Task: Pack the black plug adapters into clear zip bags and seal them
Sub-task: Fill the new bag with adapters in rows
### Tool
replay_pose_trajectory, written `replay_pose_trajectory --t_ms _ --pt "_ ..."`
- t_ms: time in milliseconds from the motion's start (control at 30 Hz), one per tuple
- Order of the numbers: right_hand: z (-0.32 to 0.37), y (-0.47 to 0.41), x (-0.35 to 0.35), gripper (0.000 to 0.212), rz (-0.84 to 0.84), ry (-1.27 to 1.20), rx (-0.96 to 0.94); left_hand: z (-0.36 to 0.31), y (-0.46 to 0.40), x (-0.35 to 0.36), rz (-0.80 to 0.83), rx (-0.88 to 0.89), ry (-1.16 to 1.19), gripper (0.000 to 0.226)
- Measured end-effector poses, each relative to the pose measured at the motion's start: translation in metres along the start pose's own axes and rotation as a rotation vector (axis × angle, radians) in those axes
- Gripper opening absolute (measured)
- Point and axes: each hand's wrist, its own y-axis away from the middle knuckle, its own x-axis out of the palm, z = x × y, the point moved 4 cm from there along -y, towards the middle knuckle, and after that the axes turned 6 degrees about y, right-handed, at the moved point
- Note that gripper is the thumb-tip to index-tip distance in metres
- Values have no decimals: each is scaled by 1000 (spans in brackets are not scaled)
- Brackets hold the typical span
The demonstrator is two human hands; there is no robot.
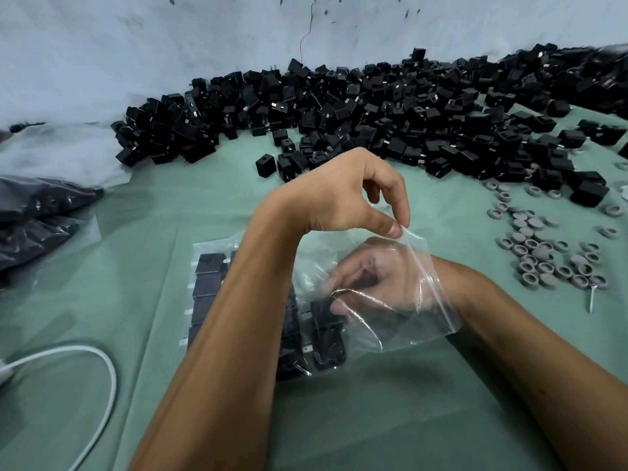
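Observation:
A clear zip bag [421, 321] lies on the green table in front of me, with several black plug adapters lined up inside at its left end. My left hand [343, 195] is raised above it and pinches the bag's upper lip between thumb and forefinger, holding the mouth up. My right hand [377, 277] is inside the bag, seen through the plastic. Its fingers grip a black plug adapter [324, 312] next to the ones packed there. A big heap of loose black adapters [339, 110] stretches across the back of the table.
Filled bags of adapters [37, 219] lie at the left edge. Several grey round caps [540, 249] and a screw [592, 297] are scattered at the right. A white cable [102, 375] loops at the lower left. A pale wall stands behind the heap.

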Motion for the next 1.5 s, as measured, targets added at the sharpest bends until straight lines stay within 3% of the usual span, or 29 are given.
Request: replay_pose_trajectory --t_ms 267,533,633,700,800,833,933,1067,1167,1267,1500 --pt "-3 -7 7 29 84 123 -36 -1 1 0 4 5 -2 13" --pt "-20 7 -37 12 -31 -22 -80 10 1 -2 -7 -3 -10 14" --pt "-35 15 -66 11 -293 -140 14 14 -1 2 5 -19 -13 16" --pt "-47 19 -79 6 -601 -204 116 16 -3 6 16 -47 -17 17" --pt "-55 26 -93 8 -960 275 309 19 -4 8 43 -104 -32 16" --pt "-56 25 -96 8 -998 426 357 20 -4 8 51 -115 -35 17" --pt "-64 17 -118 35 -1069 672 528 21 -3 8 58 -131 -35 18" --pt "-78 -10 -161 79 -939 860 711 20 -2 8 65 -130 -22 19" --pt "-94 -39 -174 94 -742 771 772 22 -2 6 77 -123 -19 19" --pt "-95 -63 -166 83 -704 792 733 25 -1 3 67 -119 -14 19" --pt "-65 -80 -131 47 -695 725 333 24 2 -1 54 -111 0 18"
